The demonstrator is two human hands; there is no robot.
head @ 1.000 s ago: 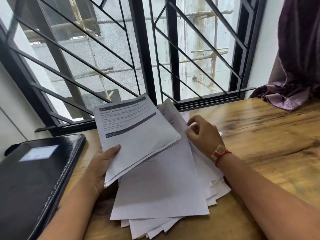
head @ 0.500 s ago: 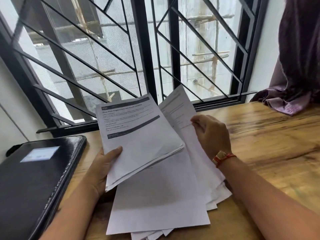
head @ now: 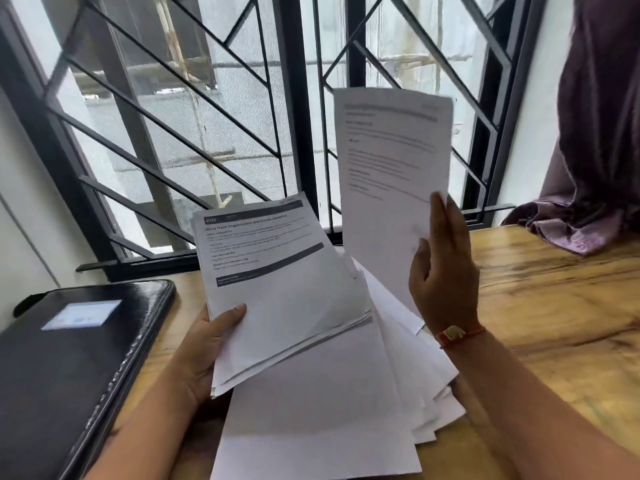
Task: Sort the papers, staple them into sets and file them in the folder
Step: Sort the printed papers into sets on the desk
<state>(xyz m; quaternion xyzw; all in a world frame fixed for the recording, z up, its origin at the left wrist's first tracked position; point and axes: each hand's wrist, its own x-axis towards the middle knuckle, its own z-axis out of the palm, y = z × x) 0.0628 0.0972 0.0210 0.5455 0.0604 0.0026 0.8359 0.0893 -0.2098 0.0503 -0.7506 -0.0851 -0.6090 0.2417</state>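
Paper pile (head: 318, 410) lies fanned on the tabletop (head: 554, 323) at lower centre of the frame, blank faces up, edges splayed toward the lower right.

Held stack (head: 277, 292), a few printed sheets with dark header bars, sits above the pile at centre frame, tilted with its top toward the window grille (head: 173, 133). The left hand (head: 204, 344) grips its lower left corner: the thumb presses on the printed top face, and the remaining fingers are under the sheets, out of view.

Raised sheet (head: 391, 161), a single printed page, stands nearly upright at upper right of centre, in front of the window. The right hand (head: 443, 282) holds it by its lower right part. The fingers (head: 446, 223) lie almost straight against the near face of the page, back of the hand toward the camera; the exact pinch point is hidden. A red wristband (head: 453, 334) circles that wrist.

The black folder (head: 69, 358) lies closed at lower left, just beside the left forearm, apart from all sheets. A purple cloth (head: 588, 168) hangs at upper right, its end resting on the tabletop.
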